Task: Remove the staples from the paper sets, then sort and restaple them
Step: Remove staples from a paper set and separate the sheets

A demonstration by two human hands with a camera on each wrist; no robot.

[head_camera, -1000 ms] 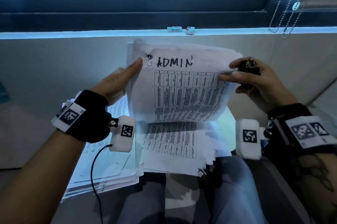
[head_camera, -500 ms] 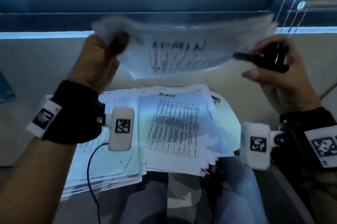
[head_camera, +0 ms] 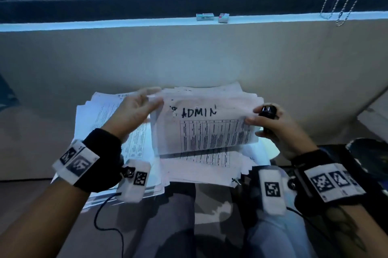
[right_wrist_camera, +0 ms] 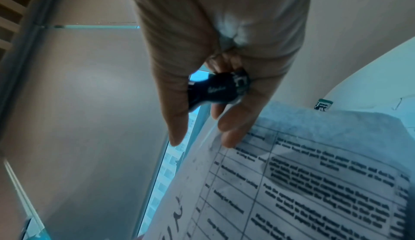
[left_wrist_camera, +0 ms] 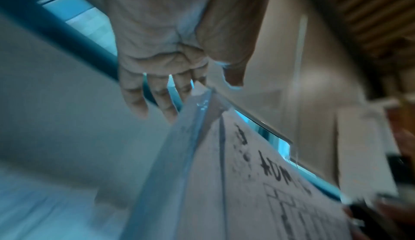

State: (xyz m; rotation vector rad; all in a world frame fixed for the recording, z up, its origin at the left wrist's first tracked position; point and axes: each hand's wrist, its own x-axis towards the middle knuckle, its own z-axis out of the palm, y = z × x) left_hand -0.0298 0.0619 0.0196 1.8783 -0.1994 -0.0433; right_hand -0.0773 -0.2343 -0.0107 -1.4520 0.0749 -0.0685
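A paper set (head_camera: 210,131) marked "ADMIN" is held tilted just over the loose sheets on my lap. My left hand (head_camera: 136,110) is at its upper left corner with fingers spread. In the left wrist view the corner (left_wrist_camera: 202,93) lies against the straight fingers (left_wrist_camera: 157,98), and the thumb stands off it. My right hand (head_camera: 273,127) grips a black staple remover (head_camera: 267,111) in its curled fingers. One fingertip (right_wrist_camera: 232,137) of that hand presses on the sheet's right edge. The remover (right_wrist_camera: 217,91) sits across the right palm.
Under the set lie a middle stack of printed sheets (head_camera: 201,169) and a left stack (head_camera: 100,115), part on a white round table (head_camera: 270,152). Two small boxes (head_camera: 211,17) stand on the window sill. A bead chain (head_camera: 336,5) hangs at the right. A cable (head_camera: 105,215) trails from my left wrist.
The ADMIN set was raised high half a second ago and has come back down over the stacks. My left hand gripped its corner then; its fingers are now spread.
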